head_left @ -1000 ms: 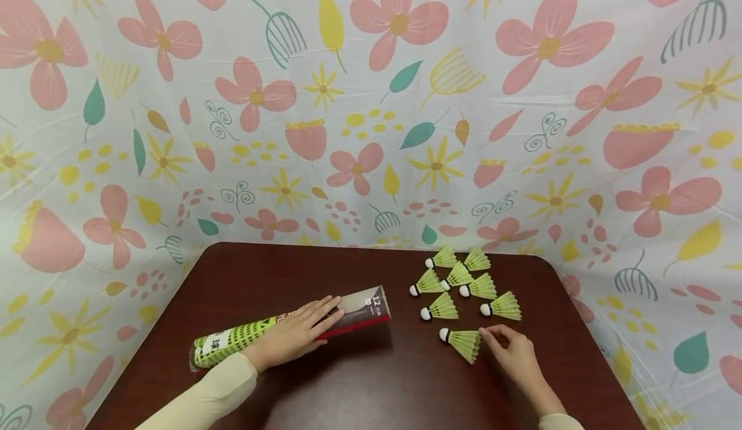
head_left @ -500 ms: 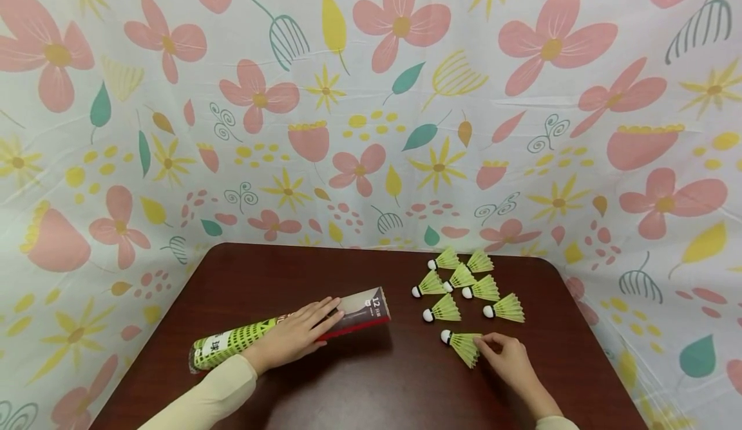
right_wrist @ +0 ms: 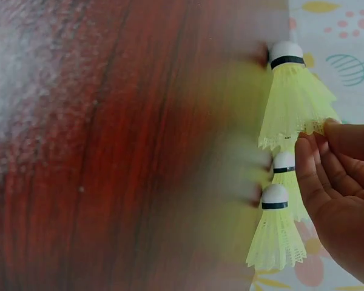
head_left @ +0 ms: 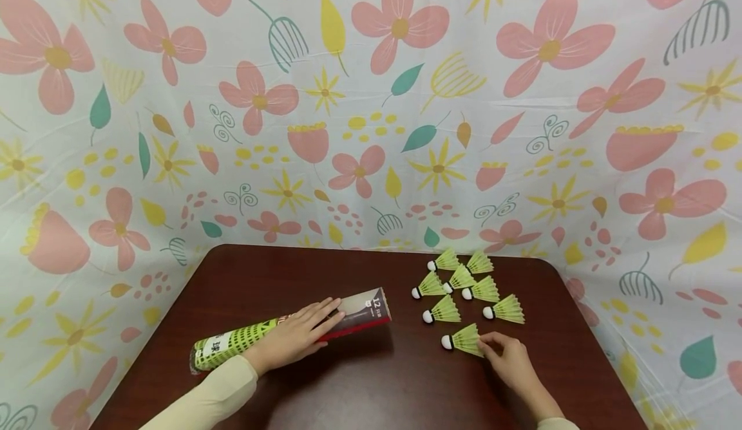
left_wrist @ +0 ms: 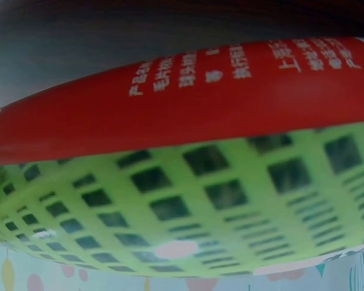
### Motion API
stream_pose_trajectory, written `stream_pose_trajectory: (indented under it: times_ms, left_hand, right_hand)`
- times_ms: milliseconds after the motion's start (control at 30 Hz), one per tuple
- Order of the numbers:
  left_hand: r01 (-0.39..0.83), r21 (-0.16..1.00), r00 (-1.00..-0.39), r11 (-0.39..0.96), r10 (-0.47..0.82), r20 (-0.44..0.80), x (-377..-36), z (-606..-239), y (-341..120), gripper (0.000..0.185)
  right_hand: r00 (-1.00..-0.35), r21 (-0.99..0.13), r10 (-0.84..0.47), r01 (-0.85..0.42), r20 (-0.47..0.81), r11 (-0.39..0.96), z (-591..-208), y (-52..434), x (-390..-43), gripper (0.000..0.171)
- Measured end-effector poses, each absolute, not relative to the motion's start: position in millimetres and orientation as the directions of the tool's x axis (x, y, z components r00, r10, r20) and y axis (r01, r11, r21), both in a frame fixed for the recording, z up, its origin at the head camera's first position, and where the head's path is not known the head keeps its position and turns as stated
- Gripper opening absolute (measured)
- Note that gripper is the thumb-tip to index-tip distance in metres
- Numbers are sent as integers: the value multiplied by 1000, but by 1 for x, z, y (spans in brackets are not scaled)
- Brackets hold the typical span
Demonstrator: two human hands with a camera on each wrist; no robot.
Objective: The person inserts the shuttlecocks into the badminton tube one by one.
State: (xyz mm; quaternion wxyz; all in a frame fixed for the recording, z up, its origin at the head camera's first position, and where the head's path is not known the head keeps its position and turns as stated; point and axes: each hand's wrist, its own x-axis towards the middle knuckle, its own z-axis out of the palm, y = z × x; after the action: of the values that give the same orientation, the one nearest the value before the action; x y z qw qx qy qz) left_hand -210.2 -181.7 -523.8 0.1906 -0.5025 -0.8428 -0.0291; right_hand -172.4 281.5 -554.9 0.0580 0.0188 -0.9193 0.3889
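Note:
My left hand (head_left: 298,336) lies across a shuttlecock tube (head_left: 362,313), its fingers stretched over the top. The tube rests on its side, grey and red at one end and green-patterned at the other. In the left wrist view, its red band with white print (left_wrist: 230,91) fills the frame above a green lattice. My right hand (head_left: 513,359) pinches the feather-skirt rim of a yellow-green shuttlecock (head_left: 465,340) between thumb and fingers. That shuttlecock's white cork points left. The right wrist view also shows the pinch at the skirt's edge (right_wrist: 297,109).
Several more shuttlecocks (head_left: 444,309) lie in a loose group behind the pinched one, corks mostly to the left. The dark brown table (head_left: 377,385) has a rounded back edge. A flower-printed cloth (head_left: 371,108) hangs right behind it.
The pinched shuttlecock has swivelled, its skirt swinging up from a lower-right slant while the cork shifted slightly down. My left hand and the tube have stayed in place.

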Motion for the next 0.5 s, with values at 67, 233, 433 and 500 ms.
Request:
stream_pose_trajectory:
  times_ms: [67, 233, 433, 500]
  left_hand:
    - [859, -137, -425, 494, 836, 348, -210, -524, -182, 90]
    - [861, -141, -416, 488, 837, 357, -211, -525, -181, 92]
    - [861, -141, -419, 489, 838, 349, -211, -525, -179, 90]
    - [862, -140, -419, 488, 840, 345, -211, -525, -179, 89]
  right_hand:
    - [-988, -711, 3, -111, 157, 695, -555, 282, -172, 7]
    - [-967, -700, 8, -178, 254, 692, -555, 280, -173, 6]
    - [-940, -699, 22, -237, 341, 675, -551, 271, -176, 8]
    - [-939, -713, 31, -238, 342, 659, -549, 268, -177, 8]
